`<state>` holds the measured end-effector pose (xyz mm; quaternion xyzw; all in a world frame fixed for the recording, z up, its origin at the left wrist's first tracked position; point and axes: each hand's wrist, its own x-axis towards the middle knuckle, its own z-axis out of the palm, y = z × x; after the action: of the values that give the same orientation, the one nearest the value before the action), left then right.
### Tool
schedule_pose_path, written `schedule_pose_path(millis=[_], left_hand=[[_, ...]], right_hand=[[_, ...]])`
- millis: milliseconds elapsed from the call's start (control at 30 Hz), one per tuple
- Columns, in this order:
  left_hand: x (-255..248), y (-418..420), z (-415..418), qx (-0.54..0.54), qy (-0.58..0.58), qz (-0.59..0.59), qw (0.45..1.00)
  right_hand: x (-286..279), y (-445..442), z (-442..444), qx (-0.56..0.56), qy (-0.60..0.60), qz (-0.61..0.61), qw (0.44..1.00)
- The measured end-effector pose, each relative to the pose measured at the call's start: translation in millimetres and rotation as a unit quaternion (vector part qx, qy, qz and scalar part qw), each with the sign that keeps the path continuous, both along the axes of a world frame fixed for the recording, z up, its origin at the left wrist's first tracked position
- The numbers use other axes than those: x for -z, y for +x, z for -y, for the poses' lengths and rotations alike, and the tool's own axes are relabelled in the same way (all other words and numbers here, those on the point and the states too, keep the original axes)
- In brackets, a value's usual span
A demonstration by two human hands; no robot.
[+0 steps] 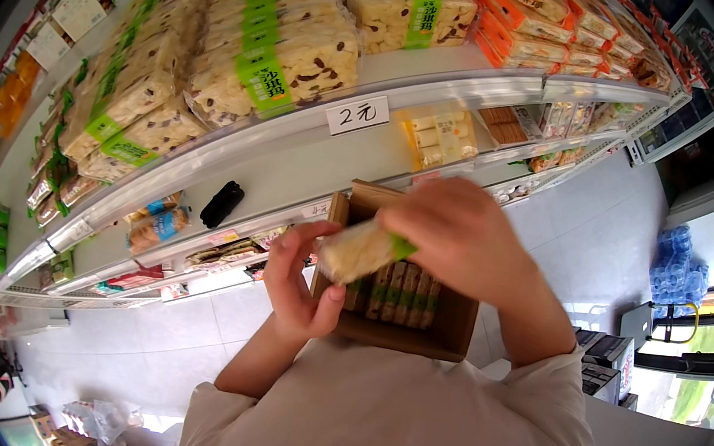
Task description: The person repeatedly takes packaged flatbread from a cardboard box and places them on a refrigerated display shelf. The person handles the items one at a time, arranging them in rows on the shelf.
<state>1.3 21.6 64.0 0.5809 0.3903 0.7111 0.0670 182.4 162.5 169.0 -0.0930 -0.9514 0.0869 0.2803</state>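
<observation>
Above an open cardboard box [461, 321], my right hand [455, 234] grips the green-banded end of a wrapped sachima pastry [359, 252]. The fingers and thumb of my left hand [304, 283] are curved around the pastry's other end; whether they press on it is hard to tell. Several wrapped pastries with green bands [403, 294] stand in a row inside the box. On the shelf above, similar green-banded sachima packs [278, 49] lie in long rows, with orange-wrapped sachima packs [531, 28] to their right.
A handwritten price card [357, 115] hangs on the shelf's front rail. The shelf below holds a black object [222, 204], blue-labelled wrapped bread [158, 227] and a yellow pack of rolls [439, 138]. Blue bottles [678, 273] are stacked at right; a clear plastic bag [106, 422] lies at lower left.
</observation>
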Motion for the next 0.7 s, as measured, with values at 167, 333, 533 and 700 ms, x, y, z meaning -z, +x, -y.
schedule_pose_path(millis=[167,333,533,700], left_hand=[[27,-12,19,-0.082,-0.189,-0.128,0.970],[48,0,31,-0.042,-0.269,-0.187,0.944],[55,4,32,-0.019,-0.294,-0.215,0.931],[62,-1,27,0.008,-0.299,-0.190,0.935]], right_hand=[[-58,1,-65,0.179,0.148,-0.113,0.966],[-95,-40,-128,0.192,0.049,0.096,0.975],[-87,-56,-131,0.184,0.130,0.122,0.967],[-96,-64,-125,0.222,0.087,0.153,0.959]])
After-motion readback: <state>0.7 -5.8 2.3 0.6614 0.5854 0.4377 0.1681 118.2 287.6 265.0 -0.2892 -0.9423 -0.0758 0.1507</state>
